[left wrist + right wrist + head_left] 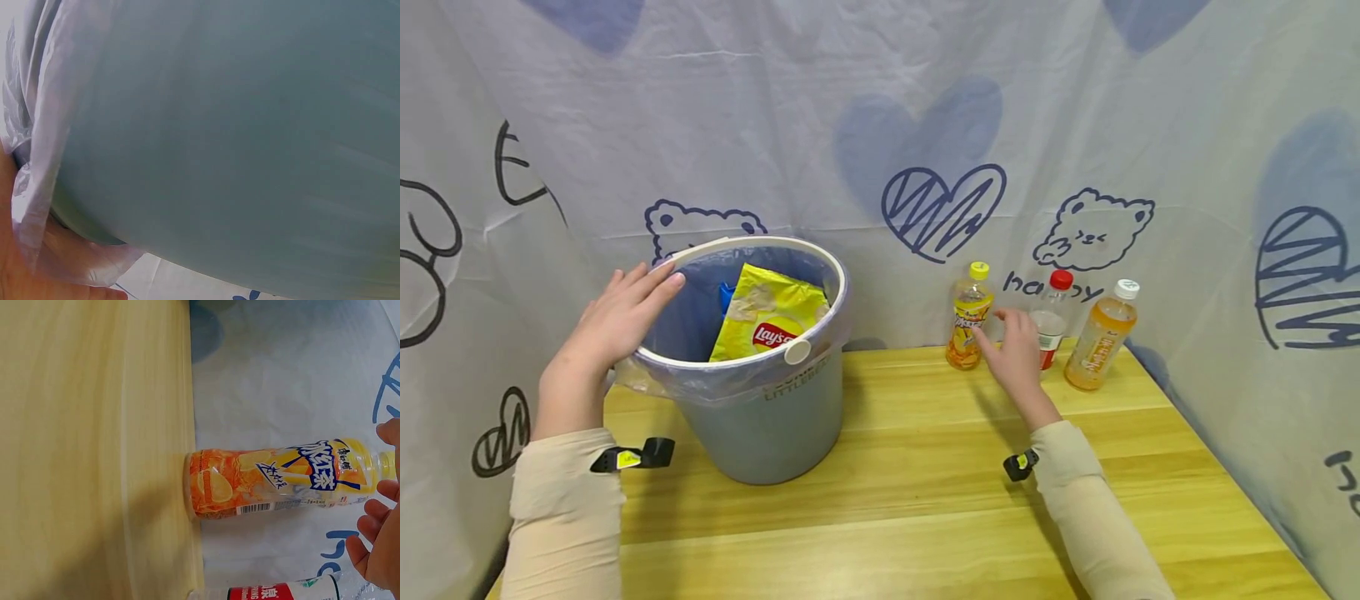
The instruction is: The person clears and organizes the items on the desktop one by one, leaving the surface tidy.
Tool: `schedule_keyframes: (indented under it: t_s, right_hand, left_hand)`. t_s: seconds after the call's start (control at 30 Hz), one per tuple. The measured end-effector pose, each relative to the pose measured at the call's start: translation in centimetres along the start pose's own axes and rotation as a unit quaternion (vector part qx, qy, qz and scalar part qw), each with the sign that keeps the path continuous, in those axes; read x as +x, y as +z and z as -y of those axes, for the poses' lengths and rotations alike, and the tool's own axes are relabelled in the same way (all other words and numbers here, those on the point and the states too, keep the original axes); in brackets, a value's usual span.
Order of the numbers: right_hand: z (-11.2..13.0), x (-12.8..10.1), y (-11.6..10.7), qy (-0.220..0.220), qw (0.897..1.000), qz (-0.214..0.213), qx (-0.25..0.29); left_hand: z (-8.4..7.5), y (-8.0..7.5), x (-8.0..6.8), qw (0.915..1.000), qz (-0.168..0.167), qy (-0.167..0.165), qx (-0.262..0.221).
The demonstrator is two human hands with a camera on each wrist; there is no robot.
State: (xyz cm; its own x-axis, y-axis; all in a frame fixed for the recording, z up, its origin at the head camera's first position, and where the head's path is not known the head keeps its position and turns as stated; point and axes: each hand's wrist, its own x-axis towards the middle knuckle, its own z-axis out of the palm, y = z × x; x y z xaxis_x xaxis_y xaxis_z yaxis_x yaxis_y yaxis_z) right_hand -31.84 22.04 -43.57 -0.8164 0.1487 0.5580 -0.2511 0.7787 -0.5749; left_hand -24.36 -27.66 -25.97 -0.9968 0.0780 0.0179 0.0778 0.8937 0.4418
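Three plastic bottles are lined up along the far edge of the wooden table [925,433] — a yellow-capped one [968,321], a red-capped one [1051,321] and a white-capped one [1101,337]. The right hand [1018,354] is held just beside the yellow-capped bottle, fingers loosely spread, nothing gripped. One round grey bin [760,400], lined with thin plastic, stands near the left edge — the left hand [617,321] rests flat on its rim. One yellow chip bag [767,321] lies inside. A printed cloth [880,125] hangs behind.

Bright even light, soft shadows, left wrist view blurred, edges warped
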Motion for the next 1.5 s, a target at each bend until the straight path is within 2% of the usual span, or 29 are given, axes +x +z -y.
schedule_keyframes:
  t_s: [0.37,0.83,1.23,1.5]
  right_hand:
    - [0.6,1.4,0.8,0.000,0.999,0.015,-0.031]
    - [1.4,4.0,1.1,0.032,0.998,-0.012,-0.047]
    - [1.3,5.8,1.7,0.078,0.995,0.023,-0.053]
    - [1.3,6.4,1.9,0.074,0.995,0.041,-0.058]
  left_hand:
    - [-0.1,0.0,-0.1,1.0000,-0.001,-0.001,0.001]
    - [-0.3,-0.2,-0.1,0.9998,0.008,-0.006,0.016]
    - [-0.7,-0.6,0.2,0.9971,0.035,-0.017,0.066]
    - [-0.6,-0.7,0.2,0.9966,0.035,-0.019,0.072]
